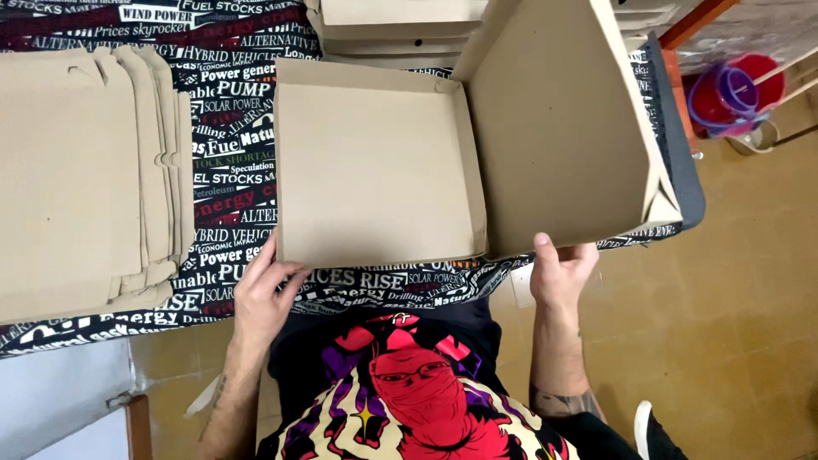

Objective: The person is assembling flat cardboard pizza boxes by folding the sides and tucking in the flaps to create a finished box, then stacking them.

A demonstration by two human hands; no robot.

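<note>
— Fingers first: what do we see of ours?

— Fingers of our left hand (262,294) curl over the near left corner of the open cardboard box (375,166), thumb and fingertips pinching its low wall. Our right hand (561,271) grips the near edge of the raised lid (558,128), thumb on top, the other fingers wrapped underneath and out of sight.

— And our arms?

— Both forearms reach forward from our body, the left one angled slightly inward, the right one almost straight up to the lid. Wrists are bent back a little, and both hands sit right at the desk's near edge.

— Where does the box lie?

— It sits in the middle of the desk (230,128), its tray flat on the black printed cloth (226,221), the front wall level with the near edge. The lid stands tilted up on the right, its side flaps folded, overhanging the right end of the desk.

— Shall we count?

— One open box in our hands. One stack of flat unfolded cardboard blanks (81,179) on the left part of the desk; we make out several staggered edges, but cannot number them exactly. More folded boxes (383,25) are piled at the far edge, count unclear. On the floor at the right, one red bucket (733,94).
</note>
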